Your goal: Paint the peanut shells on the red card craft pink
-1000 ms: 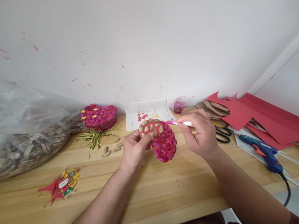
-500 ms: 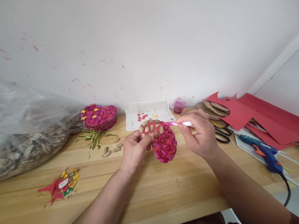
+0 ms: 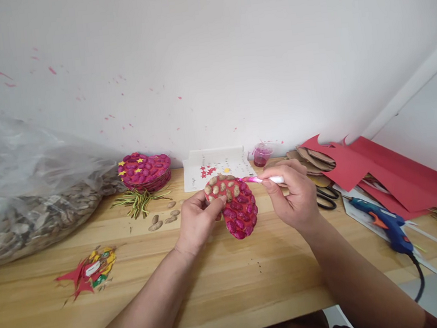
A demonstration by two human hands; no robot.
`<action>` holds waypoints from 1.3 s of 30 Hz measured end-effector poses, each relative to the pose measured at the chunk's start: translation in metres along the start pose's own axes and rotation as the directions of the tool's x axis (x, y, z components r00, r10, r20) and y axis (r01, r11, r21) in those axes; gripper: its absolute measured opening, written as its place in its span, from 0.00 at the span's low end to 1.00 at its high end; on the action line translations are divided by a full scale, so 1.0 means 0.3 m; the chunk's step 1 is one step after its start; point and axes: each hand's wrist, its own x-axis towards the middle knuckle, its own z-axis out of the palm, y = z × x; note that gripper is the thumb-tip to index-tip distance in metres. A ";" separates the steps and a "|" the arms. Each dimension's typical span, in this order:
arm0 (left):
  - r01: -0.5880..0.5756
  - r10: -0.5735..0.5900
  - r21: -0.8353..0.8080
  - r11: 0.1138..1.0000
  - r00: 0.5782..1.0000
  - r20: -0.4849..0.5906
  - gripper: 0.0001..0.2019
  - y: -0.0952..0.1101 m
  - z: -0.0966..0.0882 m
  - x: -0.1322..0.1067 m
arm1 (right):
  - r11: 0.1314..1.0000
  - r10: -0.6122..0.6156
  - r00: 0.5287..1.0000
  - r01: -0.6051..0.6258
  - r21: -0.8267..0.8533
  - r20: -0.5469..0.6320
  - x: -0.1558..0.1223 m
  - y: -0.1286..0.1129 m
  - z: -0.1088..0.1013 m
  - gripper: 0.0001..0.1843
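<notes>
Above the table, my left hand (image 3: pixel 198 220) grips a red heart-shaped piece (image 3: pixel 243 206) by its left side, thumb on the front. Peanuts in their shells cover its face: those on the right half are painted shiny magenta, while those at the upper left are plain tan. My right hand (image 3: pixel 293 193) pinches a white-handled paintbrush (image 3: pixel 271 180) with a magenta tip. That tip is at the upper right edge of the heart; whether it touches is hard to tell. Behind them stands a small clear cup of magenta paint (image 3: pixel 261 155).
On the left lie a plastic bag of peanuts (image 3: pixel 50 214), a stack of finished magenta hearts (image 3: pixel 145 171), loose peanuts (image 3: pixel 169 219) and paper scraps (image 3: pixel 90 270). A printed sheet (image 3: pixel 192 180) lies behind. To the right are scissors (image 3: pixel 327 198), red paper (image 3: pixel 404 169) and a corded glue gun (image 3: pixel 386 221).
My right hand and the paintbrush have shifted slightly to the right. The heart stays almost where it was in my left hand.
</notes>
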 end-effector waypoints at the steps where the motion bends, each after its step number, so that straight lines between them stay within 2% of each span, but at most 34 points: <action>1: -0.011 0.011 0.003 1.000 1.000 0.003 0.16 0.002 0.001 -0.001 | 1.000 -0.008 1.000 0.008 0.000 0.007 0.000 -0.001 0.001 0.04; 4: -0.037 0.037 0.012 0.999 0.999 0.009 0.16 0.005 0.005 -0.005 | 0.999 -0.028 0.999 0.029 -0.022 0.027 -0.001 -0.005 0.003 0.04; 10: -0.055 0.055 0.021 0.998 0.998 0.013 0.15 -0.002 0.008 -0.009 | 0.995 -0.047 0.999 0.046 -0.084 -0.006 -0.005 -0.007 0.001 0.03; 16: -0.044 0.044 0.013 0.999 0.999 0.013 0.15 0.004 0.011 -0.010 | 1.000 -0.015 1.000 0.015 -0.013 -0.006 -0.004 -0.005 0.000 0.04; 24: -0.016 0.016 0.003 1.000 1.000 -0.003 0.16 -0.001 0.006 -0.002 | 0.999 0.011 0.999 -0.012 -0.035 -0.032 -0.002 -0.001 0.002 0.04; 33: -0.011 0.011 -0.004 1.000 1.000 -0.011 0.16 -0.007 0.003 0.001 | 1.000 -0.003 1.000 0.003 -0.011 0.007 -0.003 -0.008 0.004 0.04; 39: -0.012 0.012 0.011 1.000 1.000 -0.003 0.16 -0.016 -0.002 0.006 | 0.997 -0.060 0.997 0.063 -0.039 0.054 -0.003 -0.010 0.005 0.04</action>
